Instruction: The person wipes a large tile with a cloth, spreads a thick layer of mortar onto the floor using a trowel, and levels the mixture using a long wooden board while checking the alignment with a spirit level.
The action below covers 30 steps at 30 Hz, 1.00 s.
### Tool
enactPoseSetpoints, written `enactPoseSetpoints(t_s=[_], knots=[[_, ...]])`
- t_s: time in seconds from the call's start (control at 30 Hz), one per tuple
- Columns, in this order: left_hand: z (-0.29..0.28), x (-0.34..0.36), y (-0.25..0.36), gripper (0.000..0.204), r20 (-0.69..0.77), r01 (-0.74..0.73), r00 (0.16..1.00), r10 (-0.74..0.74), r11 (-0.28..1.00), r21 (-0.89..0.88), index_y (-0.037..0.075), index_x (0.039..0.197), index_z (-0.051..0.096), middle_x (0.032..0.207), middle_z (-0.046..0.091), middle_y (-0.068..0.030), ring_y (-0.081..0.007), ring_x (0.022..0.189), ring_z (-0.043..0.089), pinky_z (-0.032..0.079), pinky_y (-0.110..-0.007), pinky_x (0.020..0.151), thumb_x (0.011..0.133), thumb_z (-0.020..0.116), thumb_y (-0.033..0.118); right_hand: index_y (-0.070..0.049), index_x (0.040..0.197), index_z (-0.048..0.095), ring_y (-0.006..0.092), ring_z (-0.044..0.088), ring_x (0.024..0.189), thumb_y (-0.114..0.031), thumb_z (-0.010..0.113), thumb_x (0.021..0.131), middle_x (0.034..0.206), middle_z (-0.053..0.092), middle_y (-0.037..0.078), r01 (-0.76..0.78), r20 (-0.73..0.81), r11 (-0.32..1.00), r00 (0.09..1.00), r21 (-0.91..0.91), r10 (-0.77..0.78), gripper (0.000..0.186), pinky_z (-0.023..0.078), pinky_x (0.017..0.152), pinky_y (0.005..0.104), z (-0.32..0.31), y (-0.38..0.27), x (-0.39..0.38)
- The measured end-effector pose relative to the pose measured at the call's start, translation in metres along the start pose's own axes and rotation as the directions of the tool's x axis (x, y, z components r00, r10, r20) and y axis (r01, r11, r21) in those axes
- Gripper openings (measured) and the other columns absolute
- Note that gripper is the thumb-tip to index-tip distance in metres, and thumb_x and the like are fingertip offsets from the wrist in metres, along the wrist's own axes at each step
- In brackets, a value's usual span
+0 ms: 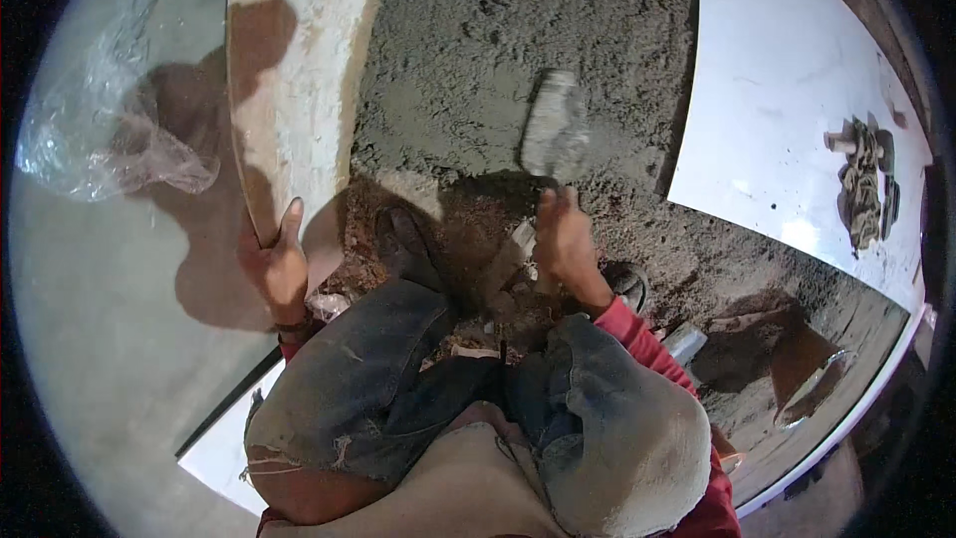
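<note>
My right hand (568, 244) is closed around the handle of a trowel (556, 125). Its grey, mortar-coated blade is smeared by motion and points away from me, over rough wet mortar (448, 50). On the left, my left hand (280, 269) grips the near end of a long pale wooden board (319, 70). The thumb lies along the board, and the other fingers are mostly hidden at its edge. The board runs away from me along the mortar's left side. I squat with bent knees just short of the mortar.
Glossy grey flooring (214, 379) with crumpled clear plastic film (110, 139) lies left. A white tile (777, 70) borders the mortar on the right, with a dirty, cloth-like bundle (861, 184) on it. Reddish rubble surrounds my feet. A brown shard-like piece (802, 369) lies at lower right.
</note>
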<state>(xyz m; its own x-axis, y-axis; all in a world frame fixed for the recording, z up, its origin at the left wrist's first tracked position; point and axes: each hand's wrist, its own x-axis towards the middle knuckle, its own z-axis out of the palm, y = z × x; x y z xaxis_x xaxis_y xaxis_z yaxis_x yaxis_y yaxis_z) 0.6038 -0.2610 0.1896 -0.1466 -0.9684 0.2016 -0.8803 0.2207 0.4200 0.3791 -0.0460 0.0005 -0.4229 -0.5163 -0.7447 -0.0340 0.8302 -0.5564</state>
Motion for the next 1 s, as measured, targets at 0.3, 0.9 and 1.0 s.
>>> enactPoseSetpoints(t_s=[0.3,0.9,1.0], knots=[[-0.004,0.004,-0.005,0.040,-0.012,-0.037,0.999,0.036,0.995,-0.089,-0.005,0.117,0.063,0.102,0.070,-0.0141,-0.0177,0.090,0.064,0.049,-0.032,0.081,0.083,0.077,0.012,0.006,0.134,0.048,0.0130,0.048,0.058,-0.019,0.052,0.095,0.070,0.046,0.002,0.100,0.125,-0.096,0.337,-0.990,-0.933,0.046,0.037,0.048,0.0295,-0.006,-0.015,0.021],[-0.012,0.005,-0.028,0.036,-0.038,0.118,0.991,-0.129,0.970,-0.212,-0.005,0.112,0.064,0.092,0.069,-0.0091,-0.0120,0.082,0.062,0.051,-0.028,0.073,0.084,0.076,0.014,-0.005,0.125,0.054,0.0306,0.066,0.082,-0.020,0.054,0.090,0.093,0.067,0.013,0.697,0.405,0.151,0.563,-0.701,-0.721,0.038,0.054,0.067,0.0402,0.023,-0.089,0.106],[-0.015,0.007,-0.030,0.035,-0.077,0.123,0.987,-0.140,0.973,-0.194,-0.006,0.110,0.064,0.090,0.070,-0.0111,-0.0121,0.082,0.062,0.051,-0.029,0.073,0.084,0.076,0.014,-0.008,0.119,0.057,0.0258,0.067,0.081,-0.024,0.057,0.090,0.093,0.068,0.010,0.522,0.508,-0.359,0.172,-0.774,-0.844,0.034,0.055,0.063,0.0379,-0.027,-0.106,0.118]])
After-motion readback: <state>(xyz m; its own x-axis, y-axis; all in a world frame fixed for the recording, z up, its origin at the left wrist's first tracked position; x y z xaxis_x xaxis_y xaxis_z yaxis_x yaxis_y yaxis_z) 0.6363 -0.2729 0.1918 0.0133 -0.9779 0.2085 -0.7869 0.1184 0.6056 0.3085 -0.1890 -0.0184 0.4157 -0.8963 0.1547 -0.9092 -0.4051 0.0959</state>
